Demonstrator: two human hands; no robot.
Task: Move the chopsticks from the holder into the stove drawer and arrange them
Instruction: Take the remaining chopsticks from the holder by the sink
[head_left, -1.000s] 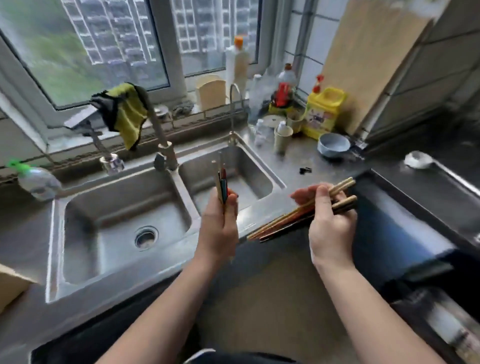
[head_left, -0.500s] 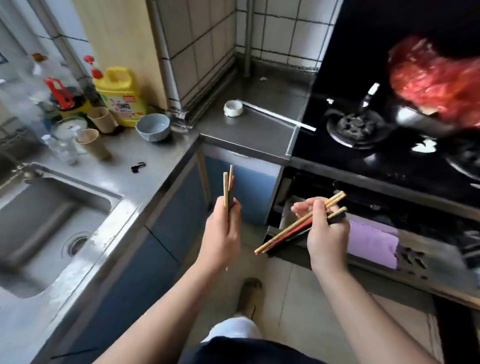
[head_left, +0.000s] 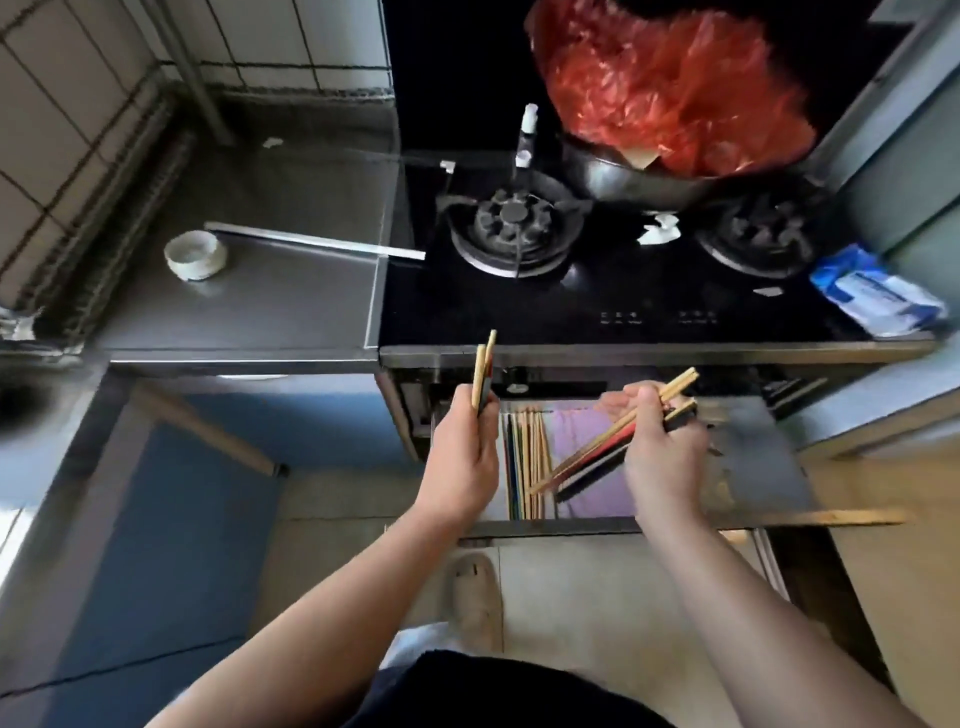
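Observation:
The stove drawer stands pulled out below the black cooktop, lined with a purple cloth. Several chopsticks lie side by side along its left edge. My left hand grips a few chopsticks upright, tips pointing up, over the drawer's left corner. My right hand holds a bundle of several chopsticks, slanted from upper right to lower left above the cloth. The holder is out of view.
A black gas cooktop with two burners sits above the drawer; a pan with a red plastic bag is on it. A steel counter with a small white cup lies left. A blue packet rests at right. My slippered foot stands below.
The view swung from the sink to the stove. Both hands carried their chopsticks across and now hover over the open drawer, still holding them the same way.

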